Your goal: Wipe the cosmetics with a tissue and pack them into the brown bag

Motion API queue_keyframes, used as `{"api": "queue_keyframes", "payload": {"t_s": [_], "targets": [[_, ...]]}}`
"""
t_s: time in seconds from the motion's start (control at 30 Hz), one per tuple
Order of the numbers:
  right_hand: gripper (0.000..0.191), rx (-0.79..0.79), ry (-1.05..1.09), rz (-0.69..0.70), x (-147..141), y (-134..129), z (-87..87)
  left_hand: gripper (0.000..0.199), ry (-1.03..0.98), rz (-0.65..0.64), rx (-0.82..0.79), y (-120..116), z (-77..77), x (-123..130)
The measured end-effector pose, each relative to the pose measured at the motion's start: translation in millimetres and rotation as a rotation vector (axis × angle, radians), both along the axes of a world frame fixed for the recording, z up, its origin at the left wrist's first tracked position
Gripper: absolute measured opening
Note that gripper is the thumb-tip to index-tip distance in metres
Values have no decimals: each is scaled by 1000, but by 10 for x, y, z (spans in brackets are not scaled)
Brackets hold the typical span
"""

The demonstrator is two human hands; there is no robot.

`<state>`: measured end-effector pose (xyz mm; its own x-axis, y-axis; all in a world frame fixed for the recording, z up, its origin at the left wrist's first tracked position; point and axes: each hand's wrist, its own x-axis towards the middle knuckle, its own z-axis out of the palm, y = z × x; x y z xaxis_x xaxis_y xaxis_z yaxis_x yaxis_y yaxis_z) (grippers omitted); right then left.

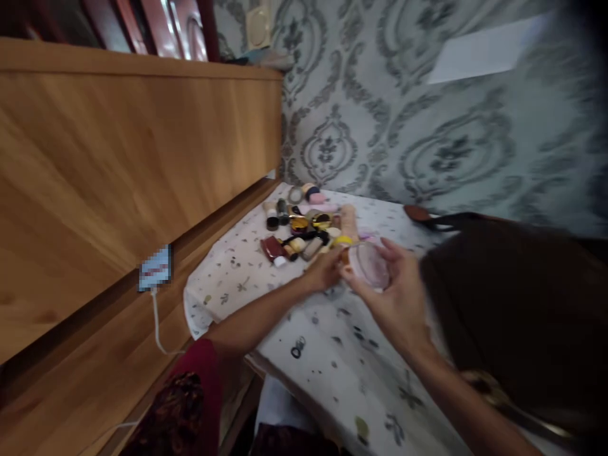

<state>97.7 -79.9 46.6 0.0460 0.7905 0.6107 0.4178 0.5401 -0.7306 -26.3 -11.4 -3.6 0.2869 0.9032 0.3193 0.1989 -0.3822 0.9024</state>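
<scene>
My right hand (403, 297) is closed around a clear, round plastic container (371, 265) with a pinkish-white look, held above the cloth. Beside it my left hand (325, 269) is closed, its fingertips meeting the container's left side. A small amber-brown piece (346, 256) shows at those fingertips; blur hides what it is. Just beyond both hands lies a cluster of cosmetics: a dark red bottle (272, 249), a yellow-gold bottle (299, 224), a pale pink tube (348, 221), a yellow lid (342, 241) and several other small bottles and jars.
A white patterned cloth (327, 354) covers the surface. On the right stands a dark brown bag (517, 316) with a strap. Wooden furniture (142, 158) runs along the left, with a phone (155, 268) on a white cable (158, 323). The wallpapered wall (327, 145) closes off the back.
</scene>
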Motion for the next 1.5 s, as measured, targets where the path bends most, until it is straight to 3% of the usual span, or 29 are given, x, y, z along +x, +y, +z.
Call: {"api": "queue_keyframes", "payload": {"t_s": [0.17, 0.33, 0.47, 0.6, 0.77, 0.87, 1.23, 1.5], "targets": [[76, -133, -171, -37, 342, -273, -340, 14, 142, 158, 139, -35, 122, -218], [74, -293, -312, 101, 458, -300, -476, 11, 145, 211, 170, -36, 253, -236], [86, -324, -350, 130, 507, -264, -505, 13, 202, 147, 213, -99, 300, -192], [99, -331, -405, 39, 606, -228, -563, 15, 276, 31, 263, -222, 357, -95], [70, -297, -500, -29, 666, -227, -609, 14, 409, -96, 308, -360, 435, 18], [62, -270, -509, -23, 665, -231, -605, 14, 496, -111, 311, -396, 439, 47], [68, -296, -488, -13, 668, -238, -566, 20, 693, -42, 401, -512, 409, 150], [66, -305, -473, -12, 664, -253, -517, 26, 738, -109, 445, -593, 470, 189]]}}
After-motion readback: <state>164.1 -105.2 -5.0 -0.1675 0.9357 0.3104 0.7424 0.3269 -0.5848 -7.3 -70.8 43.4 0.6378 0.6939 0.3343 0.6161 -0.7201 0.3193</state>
